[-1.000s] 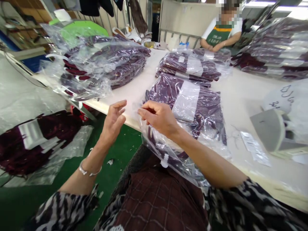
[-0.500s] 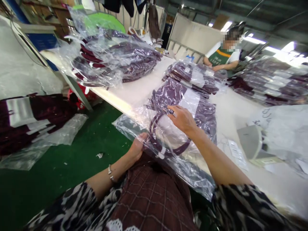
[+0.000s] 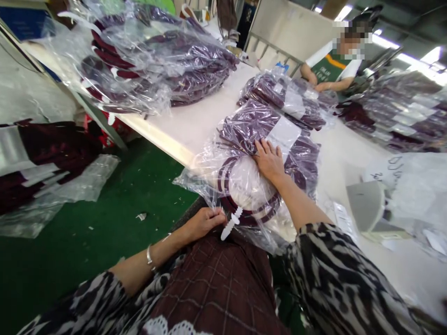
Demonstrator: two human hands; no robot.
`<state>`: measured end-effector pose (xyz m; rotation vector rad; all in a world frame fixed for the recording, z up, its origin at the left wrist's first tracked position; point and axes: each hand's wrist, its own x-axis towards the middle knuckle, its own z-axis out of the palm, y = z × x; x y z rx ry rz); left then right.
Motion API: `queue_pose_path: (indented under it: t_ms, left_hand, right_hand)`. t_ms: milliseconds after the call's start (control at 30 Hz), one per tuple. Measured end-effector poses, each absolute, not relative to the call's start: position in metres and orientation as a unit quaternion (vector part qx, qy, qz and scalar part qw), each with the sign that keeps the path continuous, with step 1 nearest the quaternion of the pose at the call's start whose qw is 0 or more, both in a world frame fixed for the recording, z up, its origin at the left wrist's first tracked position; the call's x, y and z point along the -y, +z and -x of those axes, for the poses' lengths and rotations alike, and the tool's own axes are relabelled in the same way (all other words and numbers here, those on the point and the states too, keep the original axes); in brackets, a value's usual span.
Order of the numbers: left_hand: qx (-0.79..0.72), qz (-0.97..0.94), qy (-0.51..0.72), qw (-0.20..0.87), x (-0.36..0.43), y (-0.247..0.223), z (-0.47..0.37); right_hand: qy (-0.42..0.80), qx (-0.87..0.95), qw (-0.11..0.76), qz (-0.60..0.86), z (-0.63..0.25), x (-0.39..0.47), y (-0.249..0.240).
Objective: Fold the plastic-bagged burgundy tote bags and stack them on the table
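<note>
A dark maroon garment (image 3: pixel 249 123) lies folded inside a clear plastic bag (image 3: pixel 206 160) on the table in front of me. My right hand (image 3: pixel 270 160) rests flat on it, fingers spread, beside a white paper label (image 3: pixel 284 132). The round maroon collar (image 3: pixel 226 179) faces me, with pale filling inside the ring. At the table's near edge my left hand (image 3: pixel 209 221) pinches the bag's edge. A white toothed plastic strip (image 3: pixel 231 224) sticks out at the collar's front, just right of those fingertips.
Piled bagged garments (image 3: pixel 164 65) cover the table's far left, and another bagged stack (image 3: pixel 289 97) lies behind mine. A person in a green apron (image 3: pixel 328 70) stands across the table near a tall pile (image 3: pixel 401 111). Bagged maroon clothes (image 3: pixel 52 163) lie at the left above the green floor (image 3: pixel 139 186).
My right hand has opened out from a closed grip and now lies flat on the bag. My left hand has come lower, and the white strip now sticks out toward me.
</note>
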<state>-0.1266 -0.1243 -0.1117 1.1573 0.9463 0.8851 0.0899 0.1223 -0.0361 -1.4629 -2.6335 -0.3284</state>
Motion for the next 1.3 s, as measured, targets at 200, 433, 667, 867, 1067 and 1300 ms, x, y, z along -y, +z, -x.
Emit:
queue_pose_path:
  t_ms: [200, 433, 667, 867, 1067, 1300]
  left_hand:
    - [-0.447, -0.474, 0.401, 0.645, 0.118, -0.111, 0.129]
    - [-0.447, -0.468, 0.432, 0.628, 0.12, -0.116, 0.129]
    - [-0.485, -0.502, 0.337, 0.632, 0.12, -0.116, 0.136]
    - [-0.456, -0.472, 0.251, 0.711, 0.13, -0.105, 0.121]
    - [-0.428, -0.462, 0.272, 0.728, 0.144, -0.081, 0.117]
    - [-0.398, -0.51, 0.301, 0.701, 0.147, -0.066, 0.112]
  right_hand:
    - [-0.062, 0.852, 0.067, 0.516, -0.081, -0.148, -0.028]
    - [0.088, 0.867, 0.243, 0.426, -0.062, -0.006, 0.04]
    - [0.474, 0.815, -0.007, 0.334, -0.052, 0.156, 0.002]
    - [0.421, 0.663, 0.176, 0.594, -0.071, 0.122, -0.032]
    - [0.257, 0.788, 0.24, 0.505, -0.062, 0.103, -0.02]
    - [0.194, 0.832, -0.006, 0.52, -0.042, 0.071, -0.012]
